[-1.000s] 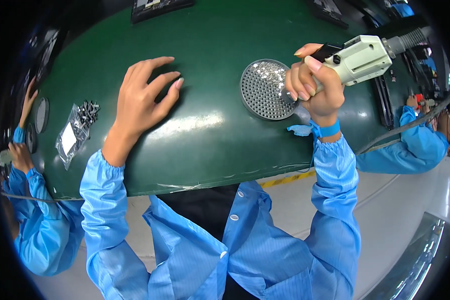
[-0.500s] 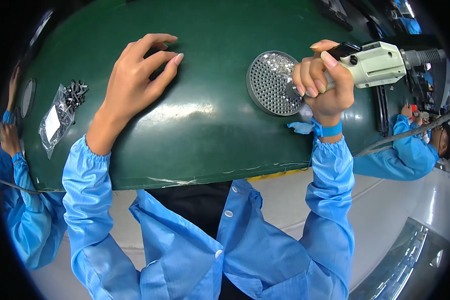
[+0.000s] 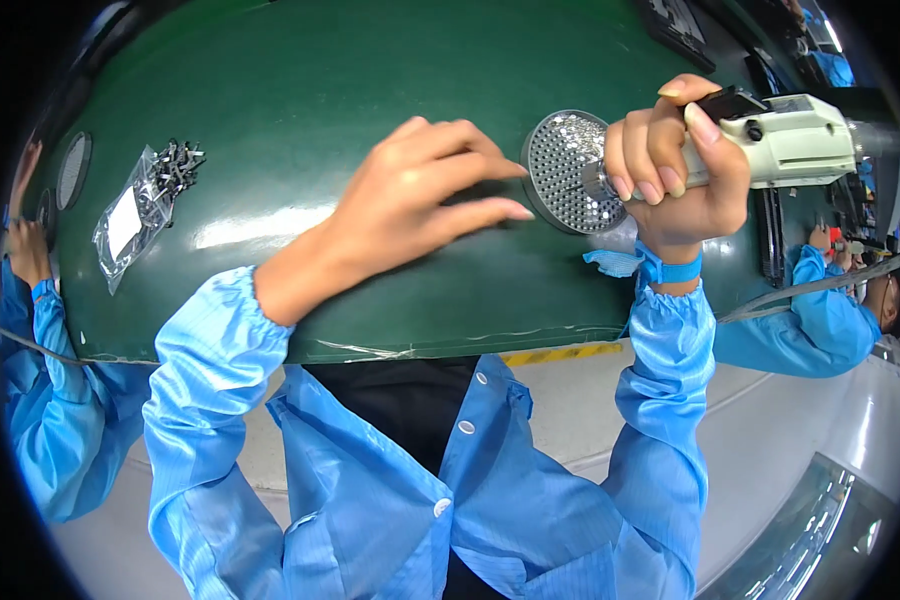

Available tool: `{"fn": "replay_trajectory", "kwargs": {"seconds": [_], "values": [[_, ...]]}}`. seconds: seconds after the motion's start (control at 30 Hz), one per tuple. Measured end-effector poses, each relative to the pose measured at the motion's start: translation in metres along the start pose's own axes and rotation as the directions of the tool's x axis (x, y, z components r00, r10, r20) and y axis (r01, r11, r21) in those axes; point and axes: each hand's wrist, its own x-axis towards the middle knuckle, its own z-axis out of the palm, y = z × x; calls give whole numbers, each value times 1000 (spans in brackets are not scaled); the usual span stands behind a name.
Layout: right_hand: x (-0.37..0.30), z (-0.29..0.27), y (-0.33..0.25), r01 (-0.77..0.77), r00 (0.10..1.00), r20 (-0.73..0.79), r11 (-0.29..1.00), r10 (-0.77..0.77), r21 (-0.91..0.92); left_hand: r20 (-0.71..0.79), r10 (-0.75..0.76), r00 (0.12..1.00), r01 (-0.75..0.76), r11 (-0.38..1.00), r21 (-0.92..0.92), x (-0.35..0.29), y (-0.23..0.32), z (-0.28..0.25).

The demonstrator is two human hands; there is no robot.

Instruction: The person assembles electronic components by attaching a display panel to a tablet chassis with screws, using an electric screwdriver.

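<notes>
My right hand is wrapped round a pale green electric screwdriver, its body lying out to the right. The driver's metal tip end points down over a round grey screw tray full of small holes, with shiny little screws heaped toward its far side. Nothing is in my left hand, whose fingers and thumb are apart. Its fingertips reach the left rim of the tray; whether they touch it I cannot tell. A blue wrist strap circles my right wrist.
On the green table, a clear bag with a white label lies left, small black parts spilling out. Another round tray stands farther left. A grey cable runs at right. Co-workers in blue sleeves sit on both sides.
My left hand has moved right across the table, up to the round tray. My right hand keeps hold of the screwdriver over the tray, and the view has shifted slightly.
</notes>
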Motion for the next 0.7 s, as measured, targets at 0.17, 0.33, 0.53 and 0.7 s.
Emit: {"fn": "replay_trajectory", "kwargs": {"seconds": [0.17,0.33,0.53,0.7], "values": [[14,25,0,-67,989,140,989,48,129,-11,-124,992,120,978,-170,-1,6,7],[13,36,6,-58,980,192,997,48,45,-37,-76,996,65,968,-241,-4,3,6],[17,36,8,28,974,219,994,-51,107,-42,-142,989,119,929,-351,-5,5,5],[13,39,4,-29,978,210,997,15,66,-27,-109,994,96,948,-303,-4,5,3]]}}
